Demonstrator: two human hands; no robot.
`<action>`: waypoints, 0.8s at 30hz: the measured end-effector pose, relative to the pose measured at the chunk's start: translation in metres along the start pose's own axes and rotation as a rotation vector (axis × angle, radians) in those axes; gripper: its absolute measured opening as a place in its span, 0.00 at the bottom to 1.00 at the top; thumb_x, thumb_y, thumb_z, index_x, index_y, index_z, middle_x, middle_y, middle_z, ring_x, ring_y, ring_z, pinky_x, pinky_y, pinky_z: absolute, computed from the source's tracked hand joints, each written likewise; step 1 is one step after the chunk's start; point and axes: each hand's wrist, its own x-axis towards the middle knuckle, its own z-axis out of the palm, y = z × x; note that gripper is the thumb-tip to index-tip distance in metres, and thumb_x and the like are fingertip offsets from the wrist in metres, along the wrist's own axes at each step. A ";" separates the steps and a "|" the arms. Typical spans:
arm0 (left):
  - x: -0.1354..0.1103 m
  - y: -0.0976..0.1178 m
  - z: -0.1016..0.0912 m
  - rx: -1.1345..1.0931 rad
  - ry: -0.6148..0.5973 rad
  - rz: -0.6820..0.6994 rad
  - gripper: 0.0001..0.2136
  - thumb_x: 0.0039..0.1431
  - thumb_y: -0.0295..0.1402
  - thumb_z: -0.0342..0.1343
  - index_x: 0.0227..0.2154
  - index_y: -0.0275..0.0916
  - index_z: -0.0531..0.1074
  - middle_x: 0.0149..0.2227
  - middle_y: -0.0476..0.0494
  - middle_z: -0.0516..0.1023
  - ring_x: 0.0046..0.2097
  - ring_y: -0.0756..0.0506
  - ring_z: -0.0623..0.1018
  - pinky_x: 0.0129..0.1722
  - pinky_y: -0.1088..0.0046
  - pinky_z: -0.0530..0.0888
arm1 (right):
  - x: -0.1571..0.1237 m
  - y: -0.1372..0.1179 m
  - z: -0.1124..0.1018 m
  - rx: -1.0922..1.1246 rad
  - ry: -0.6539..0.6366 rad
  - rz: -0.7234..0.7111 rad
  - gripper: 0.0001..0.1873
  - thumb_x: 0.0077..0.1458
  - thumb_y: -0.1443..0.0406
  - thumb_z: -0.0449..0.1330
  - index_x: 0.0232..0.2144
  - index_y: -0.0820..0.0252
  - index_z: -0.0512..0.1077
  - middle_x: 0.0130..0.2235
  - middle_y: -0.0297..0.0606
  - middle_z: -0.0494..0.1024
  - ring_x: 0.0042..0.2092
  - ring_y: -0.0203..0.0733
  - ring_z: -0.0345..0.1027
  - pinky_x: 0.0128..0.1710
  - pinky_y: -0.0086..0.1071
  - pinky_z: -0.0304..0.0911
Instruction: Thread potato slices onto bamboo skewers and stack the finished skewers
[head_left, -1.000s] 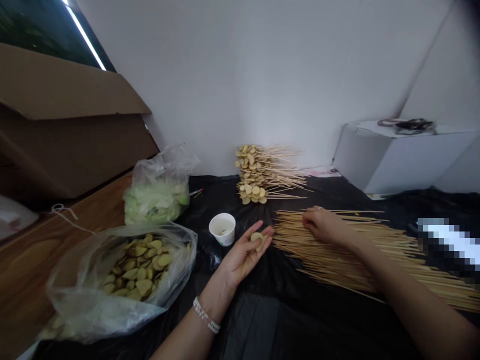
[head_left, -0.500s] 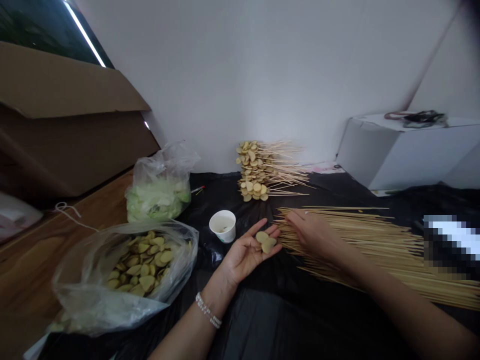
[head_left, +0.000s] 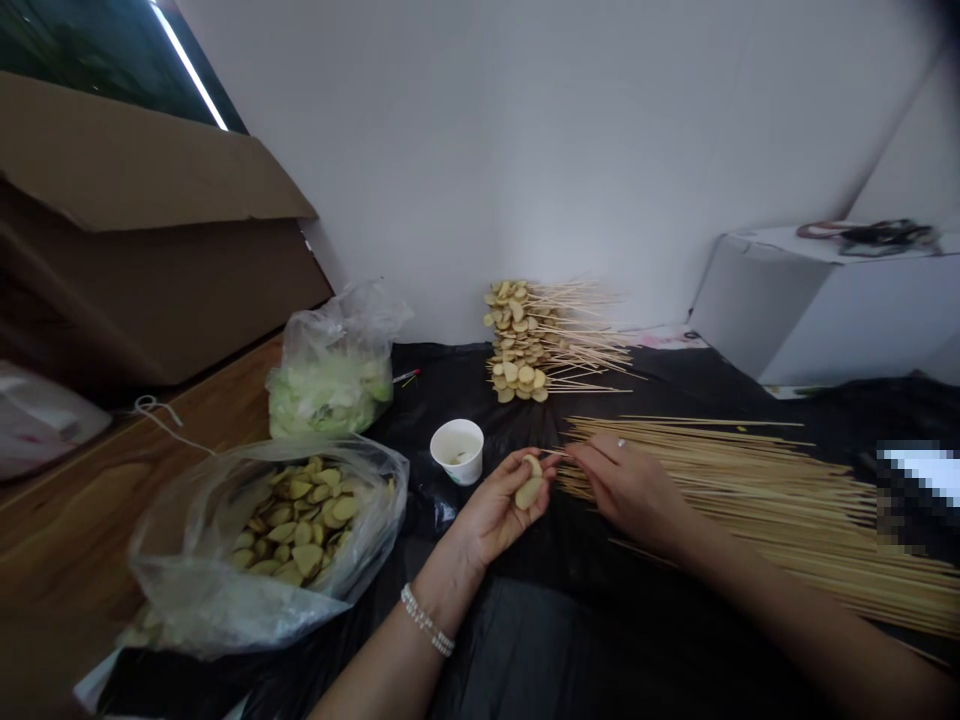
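My left hand (head_left: 504, 500) is curled around two yellow potato slices (head_left: 529, 485) and holds them up over the black sheet. My right hand (head_left: 626, 480) rests on the near end of a wide spread of bare bamboo skewers (head_left: 750, 490); its fingers pinch one skewer whose tip points at the slices. A clear bag of more potato slices (head_left: 300, 515) lies open to the left of my left hand. A small white paper cup (head_left: 457, 451) stands just beyond my left hand.
A stack of finished potato skewers (head_left: 536, 340) lies against the white wall. A bag of pale green vegetable (head_left: 330, 385) sits left of it. A brown cardboard box (head_left: 150, 240) fills the far left, and a white box (head_left: 825, 300) stands at the right.
My left hand has closed from a flat palm to a curl around the slices. My right hand has drawn a skewer out of the pile toward the slices.
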 end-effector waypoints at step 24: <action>0.009 -0.002 -0.005 -0.005 0.108 0.064 0.05 0.52 0.25 0.62 0.33 0.32 0.73 0.30 0.48 0.71 0.28 0.57 0.72 0.24 0.88 0.69 | -0.004 0.000 -0.003 -0.198 0.053 -0.081 0.20 0.54 0.73 0.51 0.47 0.59 0.72 0.33 0.39 0.76 0.31 0.38 0.64 0.28 0.31 0.51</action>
